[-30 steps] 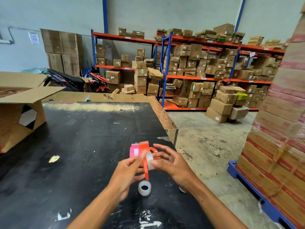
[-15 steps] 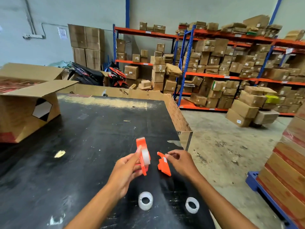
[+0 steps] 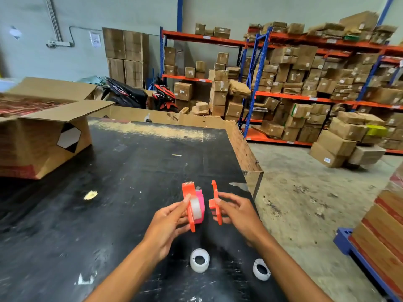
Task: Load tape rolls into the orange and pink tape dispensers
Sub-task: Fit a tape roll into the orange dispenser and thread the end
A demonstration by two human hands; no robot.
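Head view: the left hand pinches the orange plastic dispenser half with a clear tape roll in it, the right hand pinches its orange side cover, not yet snapped on, and the pink dispenser behind looks unfilled, two white rolls waiting on the black table.

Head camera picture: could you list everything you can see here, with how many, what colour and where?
orange dispenser half with tape roll: one, orange with a clear roll, held in the left hand
orange side plate: one, orange, held in the right hand, apart from the other half
pink dispenser: one, pink, just behind the orange half
loose tape rolls: two, whitish, on the table near its front edge
table: one, black, scuffed
open cardboard box: one, brown, on the table's left side
shelving racks: blue and orange, far wall, full of brown cartons
motorbikes: two, dark and red, behind the table
left hand: one
right hand: one
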